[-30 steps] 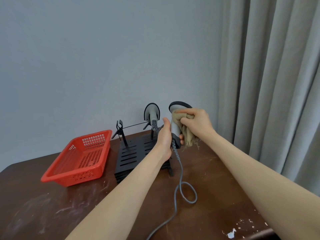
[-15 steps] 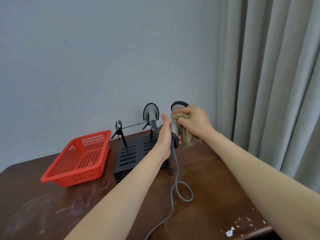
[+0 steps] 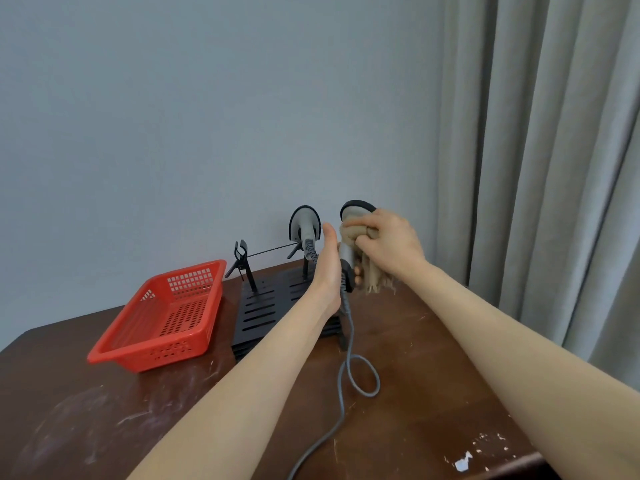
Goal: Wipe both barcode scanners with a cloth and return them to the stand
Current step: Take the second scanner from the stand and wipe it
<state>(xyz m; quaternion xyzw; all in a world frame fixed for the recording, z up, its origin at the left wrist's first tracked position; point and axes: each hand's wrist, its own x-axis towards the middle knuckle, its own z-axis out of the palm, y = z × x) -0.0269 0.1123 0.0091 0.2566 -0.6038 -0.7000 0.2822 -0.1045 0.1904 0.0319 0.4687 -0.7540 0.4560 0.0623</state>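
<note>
My left hand [image 3: 328,268] grips the handle of a grey barcode scanner [image 3: 353,211], held upright above the table. My right hand [image 3: 388,242] presses a bunched beige cloth [image 3: 372,275] against the scanner's head and right side. The scanner's grey cable [image 3: 349,368] hangs down and loops on the table. A second grey scanner [image 3: 304,225] rests on the black stand [image 3: 273,306] just behind my left hand, at the stand's far right post. The held scanner's body is mostly hidden by cloth and fingers.
A red perforated plastic basket [image 3: 162,317] sits left of the stand. The dark wooden table [image 3: 415,358] is scuffed, with chipped paint near its front right edge. A grey wall is behind, and grey curtains [image 3: 547,150] hang at the right.
My right hand with the cloth has shifted slightly up and over the scanner's head. The cable loop on the table has swung a little.
</note>
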